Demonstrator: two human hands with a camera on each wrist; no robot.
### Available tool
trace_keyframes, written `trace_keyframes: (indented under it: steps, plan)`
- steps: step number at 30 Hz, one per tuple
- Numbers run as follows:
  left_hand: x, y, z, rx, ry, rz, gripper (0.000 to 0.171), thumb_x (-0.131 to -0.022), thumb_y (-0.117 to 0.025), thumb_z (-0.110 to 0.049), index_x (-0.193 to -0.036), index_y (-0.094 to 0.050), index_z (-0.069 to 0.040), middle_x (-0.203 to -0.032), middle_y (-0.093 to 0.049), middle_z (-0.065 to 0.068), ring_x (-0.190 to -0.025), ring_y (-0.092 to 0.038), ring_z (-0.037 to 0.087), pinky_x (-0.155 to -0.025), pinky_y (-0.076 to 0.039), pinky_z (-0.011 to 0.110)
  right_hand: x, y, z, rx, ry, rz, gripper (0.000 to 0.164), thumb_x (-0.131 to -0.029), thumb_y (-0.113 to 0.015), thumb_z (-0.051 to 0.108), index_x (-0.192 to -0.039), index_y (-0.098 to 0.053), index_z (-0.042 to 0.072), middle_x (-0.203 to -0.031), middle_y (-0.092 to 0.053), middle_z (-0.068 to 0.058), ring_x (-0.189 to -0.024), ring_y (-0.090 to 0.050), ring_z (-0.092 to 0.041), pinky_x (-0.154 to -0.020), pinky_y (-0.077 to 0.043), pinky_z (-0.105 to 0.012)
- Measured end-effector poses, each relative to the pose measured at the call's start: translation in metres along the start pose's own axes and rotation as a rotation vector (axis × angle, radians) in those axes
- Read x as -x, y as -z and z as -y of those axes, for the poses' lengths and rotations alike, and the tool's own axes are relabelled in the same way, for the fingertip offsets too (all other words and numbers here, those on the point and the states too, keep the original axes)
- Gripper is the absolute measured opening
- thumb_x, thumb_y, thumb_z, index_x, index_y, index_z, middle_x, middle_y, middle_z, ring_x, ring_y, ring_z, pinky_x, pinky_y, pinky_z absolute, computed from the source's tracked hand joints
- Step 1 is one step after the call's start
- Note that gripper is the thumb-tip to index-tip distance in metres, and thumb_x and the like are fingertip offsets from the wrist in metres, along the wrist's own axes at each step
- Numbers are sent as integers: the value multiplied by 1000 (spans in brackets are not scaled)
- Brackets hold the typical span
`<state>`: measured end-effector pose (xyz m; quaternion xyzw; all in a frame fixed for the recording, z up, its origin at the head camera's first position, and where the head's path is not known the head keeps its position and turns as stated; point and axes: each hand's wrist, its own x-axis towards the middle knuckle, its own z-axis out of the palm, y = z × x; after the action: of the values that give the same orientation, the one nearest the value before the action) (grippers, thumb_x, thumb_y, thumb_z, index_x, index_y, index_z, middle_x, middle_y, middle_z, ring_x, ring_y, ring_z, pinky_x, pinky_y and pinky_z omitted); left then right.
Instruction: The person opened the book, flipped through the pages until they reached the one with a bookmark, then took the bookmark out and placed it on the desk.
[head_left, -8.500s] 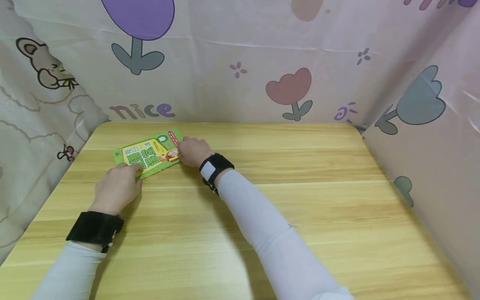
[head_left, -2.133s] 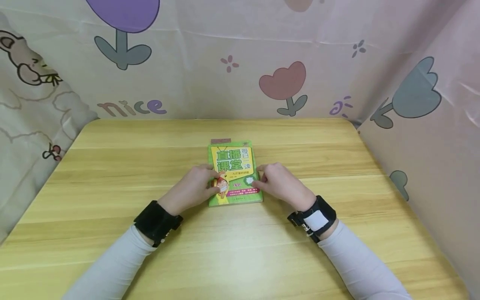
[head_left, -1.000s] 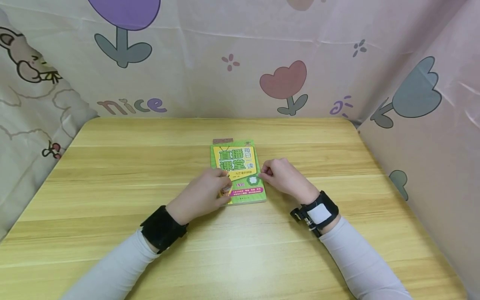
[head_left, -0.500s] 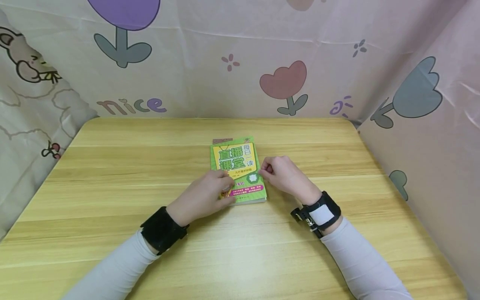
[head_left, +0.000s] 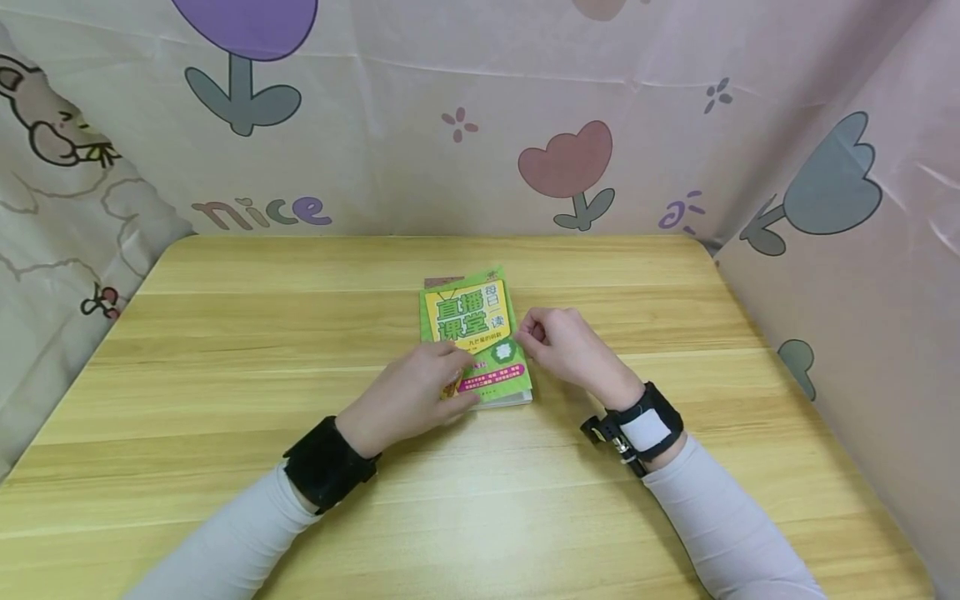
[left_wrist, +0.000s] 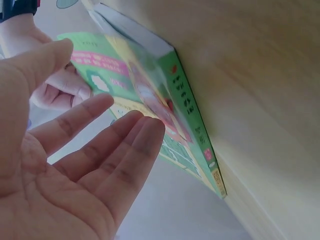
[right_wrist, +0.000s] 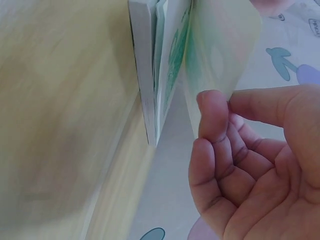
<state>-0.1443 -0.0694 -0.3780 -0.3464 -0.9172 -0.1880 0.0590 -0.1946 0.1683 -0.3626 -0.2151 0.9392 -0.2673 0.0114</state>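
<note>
A small green and yellow book (head_left: pixel 472 310) lies on the table, its front cover partly raised along the right edge. My right hand (head_left: pixel 570 354) pinches that edge between thumb and forefinger, with the other fingers curled into the palm. In the right wrist view the lifted cover (right_wrist: pixel 220 45) stands away from the white page block (right_wrist: pixel 145 65). My left hand (head_left: pixel 408 387) is over the lower left of the book, fingers loosely extended and thumb apart. From the left wrist, its fingertips are close to the cover near the green spine (left_wrist: pixel 192 110).
A brown strip (head_left: pixel 444 282) sticks out past the top edge of the book. The wooden table (head_left: pixel 262 333) runs back to a patterned cloth (head_left: pixel 420 167), which also hangs along the left and right sides.
The book went from the far left to the middle of the table and was turned upright. Since then my right hand has lifted the cover's right edge; my left hand has shifted slightly right.
</note>
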Motion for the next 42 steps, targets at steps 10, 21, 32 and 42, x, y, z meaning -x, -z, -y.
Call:
trace_keyframes:
  steps: [10, 21, 32, 42]
  plan:
    - [-2, -12, -14, -99, -33, -92, 54, -80, -72, -48, -115, -65, -8, -98, -57, 1, -82, -47, 11, -63, -48, 21, 0, 0, 3, -35, -9, -28, 15, -95, -62, 23, -82, -64, 14, -66, -59, 5, -53, -54, -12, -43, -43, -24]
    - [-8, -19, -22, -164, -53, -156, 43, -83, -71, -42, -108, -61, -9, -95, -56, 3, -82, -50, 16, -58, -49, 26, -1, -1, 4, -46, -3, -24, 15, -95, -61, 23, -83, -64, 14, -69, -63, 0, -54, -57, -12, -44, -45, -24]
    - [-8, -17, -23, -151, -60, -139, 36, -87, -69, -35, -109, -63, -8, -93, -56, 3, -78, -48, 16, -59, -49, 27, -5, 4, -13, 19, -24, -13, 25, -99, -55, 23, -90, -71, 7, -65, -61, 1, -51, -52, -12, -44, -42, -26]
    - [-11, -16, -25, -145, -85, -161, 43, -92, -59, -22, -133, -57, -12, -87, -58, 1, -70, -46, 14, -65, -48, 30, -5, -2, -22, 81, 6, 136, 19, -94, -62, 26, -103, -70, 11, -75, -63, 4, -59, -54, -10, -52, -46, -26]
